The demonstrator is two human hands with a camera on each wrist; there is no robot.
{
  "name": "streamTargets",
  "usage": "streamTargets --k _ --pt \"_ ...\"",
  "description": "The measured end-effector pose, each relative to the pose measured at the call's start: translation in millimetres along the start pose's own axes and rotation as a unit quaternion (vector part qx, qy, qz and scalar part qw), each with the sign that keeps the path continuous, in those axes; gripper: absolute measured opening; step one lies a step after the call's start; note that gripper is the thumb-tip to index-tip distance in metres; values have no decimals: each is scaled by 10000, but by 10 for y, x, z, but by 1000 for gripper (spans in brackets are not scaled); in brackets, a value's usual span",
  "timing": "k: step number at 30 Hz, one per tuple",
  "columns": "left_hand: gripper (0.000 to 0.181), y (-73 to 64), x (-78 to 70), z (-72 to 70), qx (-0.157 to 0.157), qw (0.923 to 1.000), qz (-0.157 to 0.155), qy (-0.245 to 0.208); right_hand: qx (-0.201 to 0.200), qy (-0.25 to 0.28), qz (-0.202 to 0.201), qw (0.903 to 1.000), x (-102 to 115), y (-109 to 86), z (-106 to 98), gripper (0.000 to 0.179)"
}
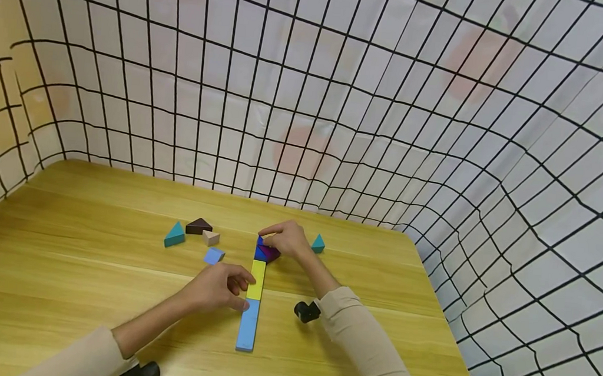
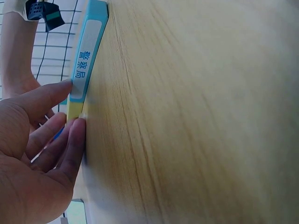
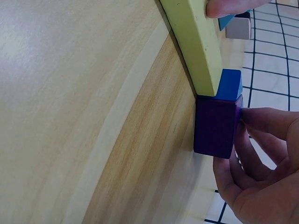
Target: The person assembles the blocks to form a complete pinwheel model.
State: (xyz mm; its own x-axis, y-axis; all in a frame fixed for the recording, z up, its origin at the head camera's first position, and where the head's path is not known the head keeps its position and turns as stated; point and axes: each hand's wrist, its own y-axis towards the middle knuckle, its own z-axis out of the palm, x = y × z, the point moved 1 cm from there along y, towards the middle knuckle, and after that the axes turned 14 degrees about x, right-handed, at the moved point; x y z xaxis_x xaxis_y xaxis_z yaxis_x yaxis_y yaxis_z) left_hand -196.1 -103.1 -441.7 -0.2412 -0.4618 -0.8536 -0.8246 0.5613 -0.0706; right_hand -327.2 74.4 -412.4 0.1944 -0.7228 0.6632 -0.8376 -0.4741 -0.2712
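A light blue block (image 1: 248, 328) and a yellow block (image 1: 257, 276) lie end to end in a row. At the far end of the row sit dark blue triangular pieces (image 1: 260, 254) and a purple triangular block (image 3: 215, 126). My right hand (image 1: 288, 239) holds the purple block between its fingertips, right against the dark blue pieces. My left hand (image 1: 217, 286) touches the row's left side with loosely extended fingers, the thumb at the light blue block and the other fingertips by the yellow one. A white label with dark characters (image 2: 84, 65) shows on the light blue block's side.
Left of the row lie a teal triangle (image 1: 174, 235), a dark brown triangle (image 1: 199, 226), a pale triangle (image 1: 210, 238) and a small blue block (image 1: 214, 256). Another teal triangle (image 1: 318, 245) is beyond my right wrist. A grid-patterned curtain (image 1: 309, 94) borders the wooden table (image 1: 90, 242).
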Motion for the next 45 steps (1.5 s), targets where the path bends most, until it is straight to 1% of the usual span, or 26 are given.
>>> streamTargets --k 8,14,17,23,29,33,36,40,45 --pt "42 -3 -11 -8 6 10000 41 11 -4 -28 -59 10000 -5 2 -3 20" --pt "41 -3 -7 -6 6 10000 36 27 5 -56 -16 10000 -9 3 -8 20" --pt "42 -5 -9 -4 10 10000 33 -3 35 32 10 10000 -12 3 -28 22" --pt "41 -10 -21 -2 17 10000 -3 -89 83 375 -53 9992 -26 -18 -109 27" --pt "41 -9 -28 -1 15 9999 -13 -129 9 394 -179 9991 -48 -87 -215 28" --pt "41 -4 -22 0 17 9999 1 -138 1 415 -188 9990 -86 -149 -287 29" --pt "41 -6 -26 0 19 9999 -2 -121 -97 509 -113 9986 -130 -199 -350 28" --pt "41 -11 -40 3 14 9999 -31 -113 -337 565 41 9978 -203 -273 -444 27" --pt "41 -14 -41 13 -21 9999 -40 -99 -637 375 195 9971 -301 -375 -549 31"
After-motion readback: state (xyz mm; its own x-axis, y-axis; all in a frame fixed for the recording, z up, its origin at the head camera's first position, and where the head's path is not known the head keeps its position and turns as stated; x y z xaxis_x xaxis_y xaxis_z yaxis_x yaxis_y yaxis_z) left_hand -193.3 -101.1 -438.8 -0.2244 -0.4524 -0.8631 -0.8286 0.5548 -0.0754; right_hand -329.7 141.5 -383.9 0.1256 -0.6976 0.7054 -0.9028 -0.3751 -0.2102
